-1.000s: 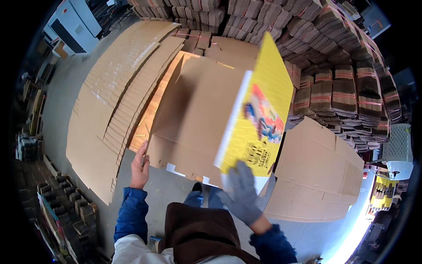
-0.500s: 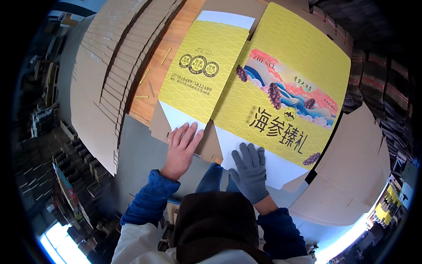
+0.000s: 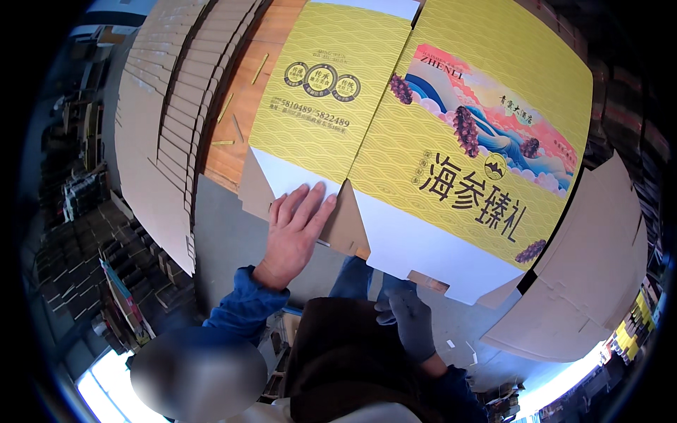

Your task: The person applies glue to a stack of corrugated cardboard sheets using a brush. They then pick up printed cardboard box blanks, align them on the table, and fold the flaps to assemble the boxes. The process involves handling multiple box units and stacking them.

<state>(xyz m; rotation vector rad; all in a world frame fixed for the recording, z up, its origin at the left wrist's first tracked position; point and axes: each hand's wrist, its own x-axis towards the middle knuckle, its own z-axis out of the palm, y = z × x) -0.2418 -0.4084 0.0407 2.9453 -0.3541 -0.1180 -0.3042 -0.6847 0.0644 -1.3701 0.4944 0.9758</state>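
A printed yellow carton sheet (image 3: pixel 331 151) with white end flaps lies in front of me, its narrow panel left of a wider panel with a colourful wave picture. My bare left hand (image 3: pixel 295 229) rests on the narrow panel's white flap (image 3: pixel 285 176), fingers stretched out and slightly apart. Drawn back from the sheet, my right hand (image 3: pixel 410 321) wears a grey glove and sits close to my body, below the wide panel's white flap (image 3: pixel 423 247). Its fingers are curled in; whatever they may hold is hidden. A small notch in that flap is now uncovered.
Overlapping brown cardboard sheets (image 3: pixel 159 134) are stacked at the left. Several thin yellowish strips (image 3: pixel 226 109) lie on the orange wooden surface (image 3: pixel 243 84). Another brown cardboard piece (image 3: pixel 592 261) spreads out at the right. Dark stacks (image 3: pixel 63 282) stand on the floor at far left.
My right hand has lifted off the wide panel's white flap and come back toward my body, its fingers curling. My left hand stays on the narrow flap. The view has shifted slightly.
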